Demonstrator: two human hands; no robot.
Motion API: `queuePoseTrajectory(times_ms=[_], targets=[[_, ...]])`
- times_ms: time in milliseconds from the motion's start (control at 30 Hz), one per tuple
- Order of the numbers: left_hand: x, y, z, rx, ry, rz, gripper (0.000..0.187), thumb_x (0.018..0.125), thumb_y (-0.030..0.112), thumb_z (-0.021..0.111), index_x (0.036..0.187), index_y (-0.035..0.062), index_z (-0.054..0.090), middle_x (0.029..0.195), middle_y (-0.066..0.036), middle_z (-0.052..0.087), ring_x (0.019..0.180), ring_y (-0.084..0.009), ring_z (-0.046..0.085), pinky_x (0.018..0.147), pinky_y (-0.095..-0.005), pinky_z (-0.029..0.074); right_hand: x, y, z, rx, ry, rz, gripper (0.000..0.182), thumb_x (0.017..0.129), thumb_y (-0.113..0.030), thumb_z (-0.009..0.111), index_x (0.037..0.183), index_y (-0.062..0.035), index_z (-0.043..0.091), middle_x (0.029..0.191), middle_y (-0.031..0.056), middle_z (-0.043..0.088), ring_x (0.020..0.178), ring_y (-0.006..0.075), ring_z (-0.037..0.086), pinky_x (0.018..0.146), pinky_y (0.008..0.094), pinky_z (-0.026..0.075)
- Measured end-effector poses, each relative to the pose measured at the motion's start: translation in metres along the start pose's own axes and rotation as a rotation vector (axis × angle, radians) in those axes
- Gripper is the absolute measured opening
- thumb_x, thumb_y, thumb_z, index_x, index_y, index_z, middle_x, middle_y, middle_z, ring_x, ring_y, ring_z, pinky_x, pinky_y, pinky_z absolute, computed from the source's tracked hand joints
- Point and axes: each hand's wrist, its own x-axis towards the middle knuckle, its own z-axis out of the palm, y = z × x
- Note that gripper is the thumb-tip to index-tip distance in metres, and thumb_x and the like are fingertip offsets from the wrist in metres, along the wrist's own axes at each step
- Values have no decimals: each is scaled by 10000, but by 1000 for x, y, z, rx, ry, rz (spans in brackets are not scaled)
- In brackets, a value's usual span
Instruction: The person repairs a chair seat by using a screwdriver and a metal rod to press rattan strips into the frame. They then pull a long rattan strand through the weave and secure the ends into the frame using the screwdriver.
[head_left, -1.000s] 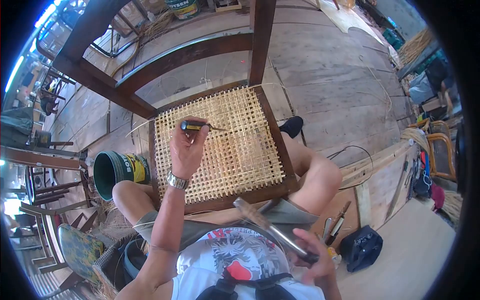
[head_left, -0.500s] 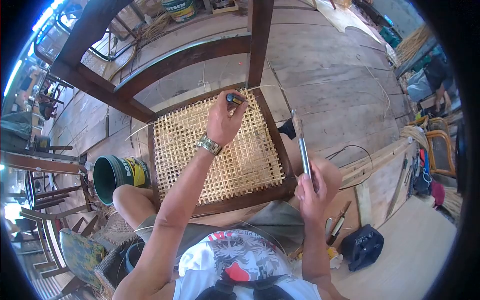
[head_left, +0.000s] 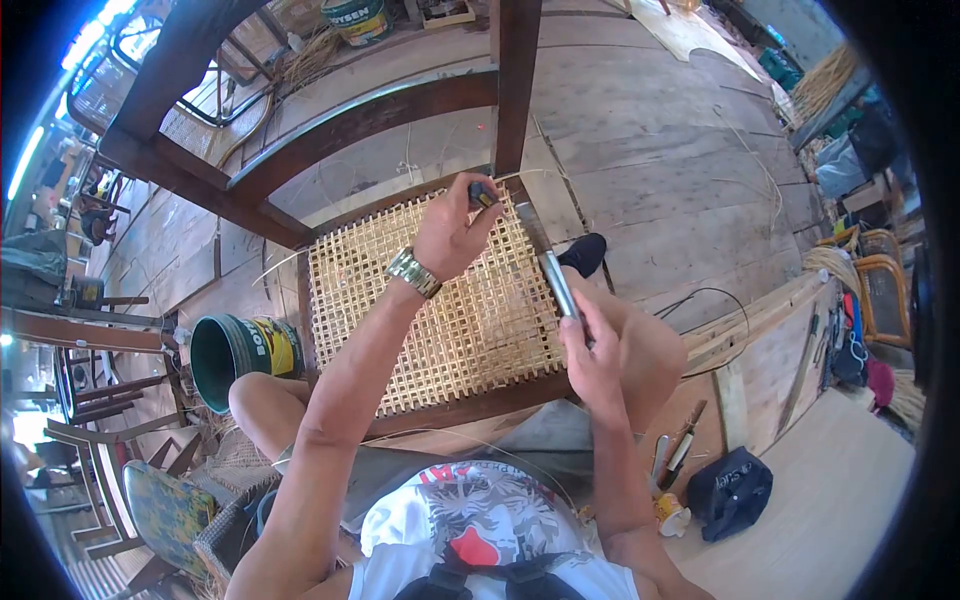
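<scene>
My left hand (head_left: 456, 235) is closed around the dark handle (head_left: 482, 194) of a tool with a yellow mark, held over the far right corner of the cane seat (head_left: 430, 300). The tool's tip is hidden from me. In my right hand (head_left: 592, 355) is a long tool (head_left: 560, 285) with a silvery tubular handle and a darker far end. That end points up and left, over the seat's right edge near my left hand. The woven seat sits in a dark wooden chair frame (head_left: 400, 112), whose back stands on the far side.
A green bucket (head_left: 212, 365) lies on its side by my left knee. To my right are a dark pouch (head_left: 730, 492), a knife-like tool (head_left: 684, 446) and a wooden beam (head_left: 765, 320). Loose cane strands and more chairs are around the plank floor (head_left: 640, 130).
My right hand has moved left with the silvery tool, bringing its far end close to my left hand. My left hand has shifted slightly right, still holding the dark handle.
</scene>
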Motion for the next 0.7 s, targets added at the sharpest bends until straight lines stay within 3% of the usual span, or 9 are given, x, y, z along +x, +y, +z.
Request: queuePoseTrajectory(times_ms=[67,133,267,333,367,400,533,633,700], targets=[[-4,-3,-1,-69,55,0,291,930,125,750,1158,62,580,928,-141,747,813,-273,743,687,-376,555,-7,-2,1,180,174,102,439,1065,-107,546,1489,3,512,979,9,620,768,57,513,663,236,453],[3,4,-5,-51,98,-62,282,935,124,747,1151,53,579,934,-144,749,844,-255,755,698,-357,561,-4,-10,-3,202,144,133,440,1065,-83,535,1496,0,506,1017,15,620,801,50,517,675,227,450],[6,-12,8,23,45,-35,274,932,124,746,1140,50,583,937,-158,746,873,-295,753,719,-385,565,12,7,0,46,211,-42,448,1063,-83,541,1500,8,498,1106,69,667,906,107,593,784,263,509],[2,-8,11,43,49,-20,272,929,127,747,1141,55,592,934,-163,743,868,-311,746,722,-399,564,18,5,-1,-164,79,-228,446,1057,-97,561,1485,17,511,1140,81,680,944,137,619,828,285,523],[-1,-6,11,-17,82,-20,270,930,130,746,1144,58,596,933,-160,743,855,-310,743,715,-399,561,13,-2,-10,-76,-49,-46,434,1047,-100,579,1460,25,537,1123,80,677,933,126,618,815,283,522],[-1,0,9,-75,118,-17,268,931,133,745,1146,62,601,932,-157,742,841,-308,739,708,-400,557,9,1,-10,-74,-46,-48,434,1047,-100,579,1460,25,537,1123,80,677,933,126,618,815,283,522],[-9,13,2,-52,122,-90,271,931,129,746,1156,70,605,926,-143,744,815,-304,733,690,-397,548,-14,11,-14,44,188,8,417,1039,-96,587,1437,22,554,1006,65,663,842,105,589,757,282,509],[-9,9,9,42,13,-90,266,961,116,745,1177,56,603,963,-100,756,897,-187,750,768,-319,580,-21,4,-18,-33,51,-15,412,1026,-94,599,1421,19,565,985,74,664,829,99,588,737,291,508],[-8,6,17,76,19,-22,275,933,123,740,1160,80,592,902,-134,738,794,-316,725,679,-406,541,-18,-6,-17,-68,-50,-45,401,1034,-98,595,1419,14,572,950,42,645,800,86,570,717,274,495]])
